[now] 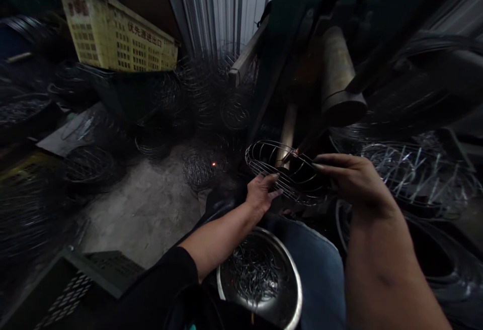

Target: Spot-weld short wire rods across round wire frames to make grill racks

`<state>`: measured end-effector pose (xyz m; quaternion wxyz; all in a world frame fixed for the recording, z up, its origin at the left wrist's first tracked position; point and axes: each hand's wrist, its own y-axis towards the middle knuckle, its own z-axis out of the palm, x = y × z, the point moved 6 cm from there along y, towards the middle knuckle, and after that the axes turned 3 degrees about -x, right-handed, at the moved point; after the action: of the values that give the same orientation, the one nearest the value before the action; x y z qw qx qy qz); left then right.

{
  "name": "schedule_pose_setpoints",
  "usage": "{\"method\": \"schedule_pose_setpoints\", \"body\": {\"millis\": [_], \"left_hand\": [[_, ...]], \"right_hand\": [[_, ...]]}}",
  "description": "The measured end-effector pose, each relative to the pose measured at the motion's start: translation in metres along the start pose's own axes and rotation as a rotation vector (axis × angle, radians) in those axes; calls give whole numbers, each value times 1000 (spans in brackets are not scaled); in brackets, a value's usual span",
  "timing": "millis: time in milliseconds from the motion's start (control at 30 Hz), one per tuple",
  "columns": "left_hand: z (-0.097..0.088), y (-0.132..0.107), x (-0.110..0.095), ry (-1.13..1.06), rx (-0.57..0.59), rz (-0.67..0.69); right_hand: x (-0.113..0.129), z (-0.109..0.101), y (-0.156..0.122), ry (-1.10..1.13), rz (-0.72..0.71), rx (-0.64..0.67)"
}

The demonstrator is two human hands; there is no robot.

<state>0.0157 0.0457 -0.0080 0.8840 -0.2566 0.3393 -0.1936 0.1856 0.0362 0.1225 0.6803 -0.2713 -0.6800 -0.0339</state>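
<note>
A round wire guard (290, 174), domed and made of thin metal rods, is held tilted in front of a machine. My left hand (261, 192) grips its near left rim with the fingers curled under the wires. My right hand (349, 175) holds the right side, thumb and fingers pinched on the rim. A small orange glow (298, 152) shows where the guard's top meets a dark rod of the machine. On my lap sits a steel bowl (292, 274) holding several short wire pieces.
Stacks of wire guards (204, 98) lie on the concrete floor at left and centre. More guards (415, 174) pile up at right. A yellow crate (116, 33) stands at back left. A metal cylinder (339, 78) of the machine hangs above the guard.
</note>
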Motion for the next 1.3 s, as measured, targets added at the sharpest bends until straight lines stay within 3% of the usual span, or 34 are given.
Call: {"method": "schedule_pose_setpoints", "body": {"millis": [333,467,567,633,700,867,1033,1200,1300], "left_hand": [[-3,4,18,-41,-55,-151],[-2,4,19,-41,-25,-163],[-1,5,19,-30,6,-164],[-1,4,19,-33,6,-172],[-2,2,20,-46,-1,-188],[-3,-3,15,-89,-40,-219],[-2,0,13,-94,-33,-225],[-3,6,14,-67,-38,-240],[-5,9,14,-46,-14,-284]], "right_hand": [[8,13,5,-53,-27,23],[5,-19,0,-141,-18,21],[-8,-49,-6,-242,-4,-31],[-17,-58,-10,-239,-4,-64],[-20,-57,-14,-181,-42,-97],[-10,-32,-15,-78,-124,-104],[-5,-18,-8,-52,-107,-80],[-11,-21,-3,-30,-87,-111],[-11,-29,-16,-86,-29,-105]]}}
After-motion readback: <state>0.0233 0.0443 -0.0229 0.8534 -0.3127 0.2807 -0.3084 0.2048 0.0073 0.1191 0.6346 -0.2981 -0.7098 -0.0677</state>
